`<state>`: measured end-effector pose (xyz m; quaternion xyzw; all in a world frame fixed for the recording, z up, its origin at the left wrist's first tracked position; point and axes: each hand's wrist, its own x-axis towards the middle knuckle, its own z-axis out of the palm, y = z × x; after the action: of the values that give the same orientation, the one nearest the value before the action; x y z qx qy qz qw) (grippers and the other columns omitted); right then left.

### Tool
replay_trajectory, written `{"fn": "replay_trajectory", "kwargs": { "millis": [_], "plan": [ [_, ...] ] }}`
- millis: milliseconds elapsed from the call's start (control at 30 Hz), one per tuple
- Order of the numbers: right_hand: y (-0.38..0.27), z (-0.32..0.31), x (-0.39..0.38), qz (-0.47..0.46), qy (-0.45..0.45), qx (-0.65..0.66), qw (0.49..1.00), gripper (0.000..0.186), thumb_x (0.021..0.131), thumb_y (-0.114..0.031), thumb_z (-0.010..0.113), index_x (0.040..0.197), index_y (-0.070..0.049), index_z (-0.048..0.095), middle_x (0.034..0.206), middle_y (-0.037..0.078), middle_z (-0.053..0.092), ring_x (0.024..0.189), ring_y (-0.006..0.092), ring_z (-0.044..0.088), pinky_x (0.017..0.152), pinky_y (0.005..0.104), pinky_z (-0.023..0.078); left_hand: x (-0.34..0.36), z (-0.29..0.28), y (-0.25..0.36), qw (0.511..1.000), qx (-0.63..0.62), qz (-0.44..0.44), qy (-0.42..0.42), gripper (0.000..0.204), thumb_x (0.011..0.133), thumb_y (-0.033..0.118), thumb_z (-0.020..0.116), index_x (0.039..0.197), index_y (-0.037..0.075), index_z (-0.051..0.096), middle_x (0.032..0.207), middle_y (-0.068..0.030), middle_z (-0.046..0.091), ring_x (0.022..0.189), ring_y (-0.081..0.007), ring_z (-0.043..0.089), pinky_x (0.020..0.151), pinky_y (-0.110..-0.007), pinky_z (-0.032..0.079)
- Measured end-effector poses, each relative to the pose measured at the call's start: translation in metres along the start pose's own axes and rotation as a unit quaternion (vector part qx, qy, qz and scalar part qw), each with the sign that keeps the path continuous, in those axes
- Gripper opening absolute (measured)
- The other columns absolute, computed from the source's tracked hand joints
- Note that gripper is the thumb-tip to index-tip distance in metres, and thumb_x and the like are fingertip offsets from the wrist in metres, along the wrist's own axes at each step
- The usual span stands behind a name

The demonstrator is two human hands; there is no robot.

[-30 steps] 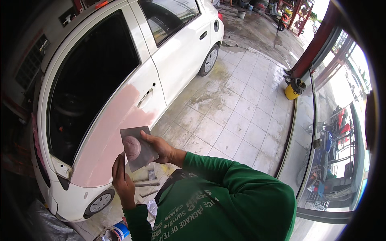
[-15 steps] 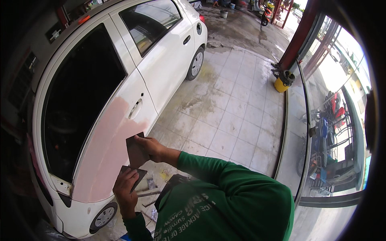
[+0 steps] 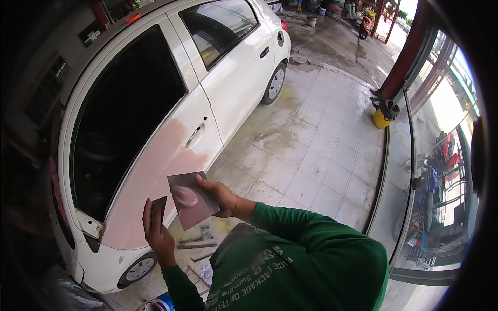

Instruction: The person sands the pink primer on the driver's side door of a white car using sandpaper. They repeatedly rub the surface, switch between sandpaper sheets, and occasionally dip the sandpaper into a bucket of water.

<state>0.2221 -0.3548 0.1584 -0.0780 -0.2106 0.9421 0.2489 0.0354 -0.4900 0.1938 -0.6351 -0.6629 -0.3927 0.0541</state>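
A white car [image 3: 237,67] stands along the left, its front door coated with a wide smooth patch of pink body filler [image 3: 140,199]. My right hand [image 3: 222,197] grips a thin, dark, square putty board [image 3: 194,220] by its edge, thumb on top. On that board sits a glossy mound of pink filler [image 3: 185,198]. Just left of it, my left hand [image 3: 160,239] pinches a small dark flat spreader [image 3: 162,208], tilted nearly edge-on. Spreader and board are apart. Both are held close in front of the door.
Long flat bars [image 3: 197,244] and scraps lie on the tiled floor [image 3: 306,155] beside the front wheel [image 3: 140,270]. Below my left forearm is a blue-and-white can [image 3: 162,302]. A yellow bucket [image 3: 383,118] stands by the glass panel on the right.
The board has turned so its face with the pink mound shows. My left hand has drawn the spreader away from the board's lower edge and turned it edge-on. The view has shifted slightly.
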Motion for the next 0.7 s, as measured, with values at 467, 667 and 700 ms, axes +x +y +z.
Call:
{"fn": "replay_trajectory", "kwargs": {
  "millis": [467,667,700],
  "plan": [
    [-0.011,0.035,0.011,-0.010,0.046,-0.482,0.875,0.070,0.106,-0.057,0.045,0.132,0.007,0.056,0.123,0.020,0.065,0.110,0.0228,0.068,0.089,0.0335,0.056,0.036,-0.021,-0.003,0.996,-0.059,0.050,-0.037,0.046,0.077,-0.013,0.055,0.114,0.005,0.074,0.121,-0.0108,0.072,0.116,-0.0314,0.067,0.099,-0.041,0.053],
    [-0.015,-0.018,0.035,-0.037,0.160,-0.132,0.978,0.053,0.110,-0.041,0.042,0.136,0.005,0.050,0.122,0.017,0.067,0.106,0.0253,0.071,0.089,0.0395,0.060,-0.011,-0.009,0.016,0.981,-0.048,0.108,-0.152,0.045,0.074,-0.012,0.056,0.109,0.008,0.075,0.118,-0.0071,0.074,0.117,-0.0276,0.067,0.107,-0.046,0.050],
    [-0.019,-0.020,0.033,-0.049,0.145,-0.113,0.982,0.051,0.110,-0.040,0.042,0.136,0.003,0.052,0.121,0.015,0.067,0.105,0.0251,0.071,0.087,0.0376,0.060,-0.013,-0.015,0.019,0.985,-0.052,0.105,-0.125,0.045,0.074,-0.012,0.056,0.110,0.008,0.075,0.118,-0.0070,0.074,0.118,-0.0279,0.067,0.108,-0.047,0.049]
  ]
}}
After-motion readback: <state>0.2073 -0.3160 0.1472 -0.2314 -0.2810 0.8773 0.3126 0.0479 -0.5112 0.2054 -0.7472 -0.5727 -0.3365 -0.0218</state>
